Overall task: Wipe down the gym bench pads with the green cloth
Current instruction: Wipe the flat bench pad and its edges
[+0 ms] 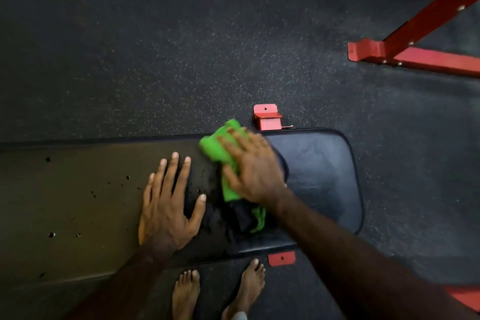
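Green cloth [220,149] lies bunched where the two bench pads [324,171] meet — right hand [253,173] presses it with fingers spread, left hand [166,202] braces flat. Blurred, quick strokes could skip the seam, or drag the trailing cloth off the surface.

- The green cloth [220,153], bright and crumpled, is lying across the gap between the two pads, one end trailing toward the near edge.
- The long bench pad [78,189], dark and pitted, is lying flat.
- The shorter seat pad [324,176], blue-black with rounded corners, is sitting just beside it.
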`<state>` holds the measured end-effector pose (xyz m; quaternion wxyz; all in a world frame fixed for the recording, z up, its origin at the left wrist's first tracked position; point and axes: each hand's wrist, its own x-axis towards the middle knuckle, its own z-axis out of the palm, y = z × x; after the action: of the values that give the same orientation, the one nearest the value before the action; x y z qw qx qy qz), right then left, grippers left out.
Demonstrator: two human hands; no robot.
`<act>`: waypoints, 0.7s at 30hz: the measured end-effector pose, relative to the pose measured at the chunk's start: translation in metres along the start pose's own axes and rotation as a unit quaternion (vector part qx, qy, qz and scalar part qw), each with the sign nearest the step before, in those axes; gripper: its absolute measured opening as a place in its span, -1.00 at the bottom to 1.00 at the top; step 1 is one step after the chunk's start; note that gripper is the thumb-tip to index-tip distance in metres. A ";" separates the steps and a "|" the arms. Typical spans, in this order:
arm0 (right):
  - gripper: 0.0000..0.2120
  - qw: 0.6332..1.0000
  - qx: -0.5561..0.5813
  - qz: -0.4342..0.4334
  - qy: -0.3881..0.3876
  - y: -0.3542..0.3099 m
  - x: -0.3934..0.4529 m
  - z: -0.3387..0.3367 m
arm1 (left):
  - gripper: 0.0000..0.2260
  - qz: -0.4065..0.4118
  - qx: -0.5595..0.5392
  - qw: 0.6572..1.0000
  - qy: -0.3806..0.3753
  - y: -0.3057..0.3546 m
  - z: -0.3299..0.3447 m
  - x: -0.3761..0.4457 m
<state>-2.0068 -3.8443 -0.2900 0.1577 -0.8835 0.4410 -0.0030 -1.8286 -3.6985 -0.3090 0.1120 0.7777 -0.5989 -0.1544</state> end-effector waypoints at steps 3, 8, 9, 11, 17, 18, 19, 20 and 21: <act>-0.50 0.957 -0.009 0.283 0.063 0.036 0.024 -0.022 | -0.29 0.003 0.000 1.000 -0.002 0.001 0.000 0.000; -0.49 0.990 0.013 0.123 0.067 -0.015 0.012 -0.010 | -0.29 0.001 0.005 1.000 0.003 -0.001 0.002 -0.001; -0.46 0.998 0.017 0.048 0.041 -0.015 0.001 -0.008 | -0.29 0.001 0.004 1.000 0.002 0.000 0.002 -0.001; -0.43 0.999 0.012 -0.016 0.029 0.016 -0.003 -0.010 | -0.28 0.001 0.001 1.000 -0.002 0.000 0.000 0.001; -0.48 0.950 0.019 0.282 0.130 0.023 0.001 -0.013 | -0.28 0.001 0.002 1.000 -0.003 0.000 0.000 0.001; -0.45 0.953 0.030 0.275 0.125 0.003 -0.005 -0.008 | -0.28 0.000 -0.001 1.000 0.003 0.001 0.000 0.001; -0.43 0.969 0.037 0.222 0.104 -0.016 -0.015 -0.003 | -0.28 0.001 -0.003 1.000 0.007 0.001 0.001 0.000; -0.41 0.989 0.037 0.128 0.068 -0.029 -0.028 0.004 | -0.28 0.002 -0.003 1.000 0.009 0.000 0.001 0.000; -0.39 0.999 0.021 0.024 0.028 -0.028 -0.040 0.004 | -0.28 0.003 -0.005 1.000 0.009 0.002 0.001 0.000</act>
<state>-2.0086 -3.7962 -0.2802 0.1636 -0.8689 0.4661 -0.0326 -1.8302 -3.6990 -0.3089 0.1214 0.7769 -0.5992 -0.1502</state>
